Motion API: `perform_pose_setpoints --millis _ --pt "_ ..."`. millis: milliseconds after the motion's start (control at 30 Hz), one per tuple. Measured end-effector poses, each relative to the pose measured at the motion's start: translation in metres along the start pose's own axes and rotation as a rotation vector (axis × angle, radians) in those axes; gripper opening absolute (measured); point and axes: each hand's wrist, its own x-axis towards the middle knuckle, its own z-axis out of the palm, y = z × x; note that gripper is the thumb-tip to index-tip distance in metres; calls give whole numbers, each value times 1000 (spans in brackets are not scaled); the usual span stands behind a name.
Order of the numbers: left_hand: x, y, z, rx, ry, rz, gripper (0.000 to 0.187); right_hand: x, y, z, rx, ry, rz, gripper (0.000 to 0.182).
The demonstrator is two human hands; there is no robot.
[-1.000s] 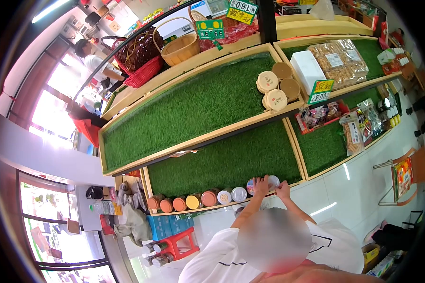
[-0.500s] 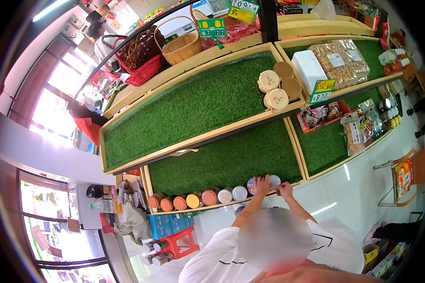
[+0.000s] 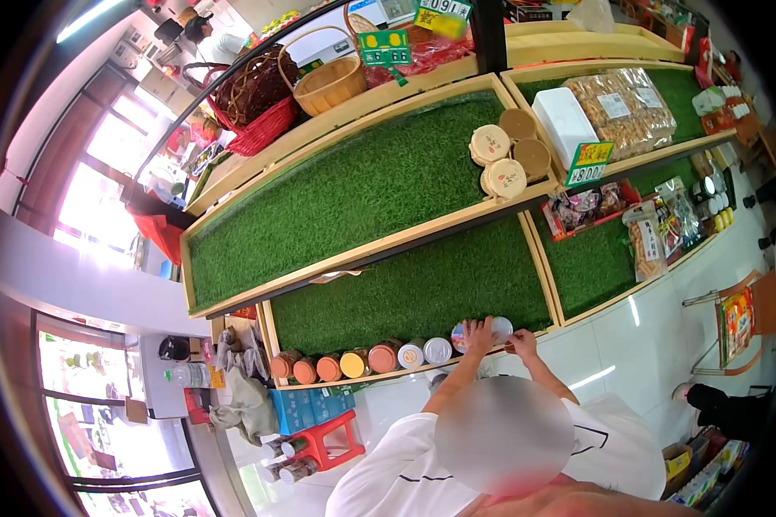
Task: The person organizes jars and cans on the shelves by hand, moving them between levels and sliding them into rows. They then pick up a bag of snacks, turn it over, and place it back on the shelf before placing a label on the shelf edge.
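On the lower green shelf, a row of jars runs along the front edge. At its right end, my left hand (image 3: 478,337) is closed over a clear-topped jar (image 3: 502,326), its fingers between that jar and a jar with a coloured label (image 3: 458,334). My right hand (image 3: 522,344) pinches the right side of the clear-topped jar. Left of them stand two jars with pale lids (image 3: 437,351), one with an orange lid (image 3: 384,357) and one with a yellow lid (image 3: 353,365). The exact finger contacts are small and partly hidden.
Above is a turf-lined shelf (image 3: 336,198) with several round tan containers (image 3: 503,177). Bagged snacks (image 3: 621,108) and a white box (image 3: 564,122) lie to the right. A red stool (image 3: 336,441) stands below left, a chair (image 3: 737,323) at right.
My hands stay at the same jars, with only a slight shift of the left fingers. In the background, a person at upper left has moved right; a person's leg at lower right has shifted.
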Motion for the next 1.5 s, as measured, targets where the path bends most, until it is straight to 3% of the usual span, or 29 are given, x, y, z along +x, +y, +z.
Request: perform_pose_setpoints --millis 333,533,633,733,767,867,900,1000,1067,1233,1300,1500 --pt "4 -3 7 25 -5 7 68 4 -1 -4 41 12 1 13" --pt "8 1 -6 17 -150 -50 70 20 12 -2 -46 24 -54 15" --pt "1 -3 6 55 26 11 69 22 20 0 -88 61 -118 14" --pt "-6 5 -6 37 155 22 54 9 10 4 -110 82 -92 15" --pt "4 7 -20 3 -130 -40 62 11 14 2 -204 113 -117 16" --pt "6 -1 2 -32 -1 -24 67 19 21 -1 -449 205 -276 18" --pt "21 -25 41 102 195 170 58 14 12 -2 -499 242 -387 19" --pt "-12 24 -50 -331 344 155 46 11 -28 -3 -405 345 -561 19" --pt "-22 51 -107 -474 608 328 37 1 -87 -2 -166 290 -480 19" --pt "-12 99 -247 -634 1054 535 29 -59 -273 16 269 81 -796 28" --pt "-1 108 -290 -727 981 439 34 -71 -326 27 240 107 -926 34" --pt "17 118 -355 -822 763 517 38 -102 -397 54 -34 169 -1174 47"
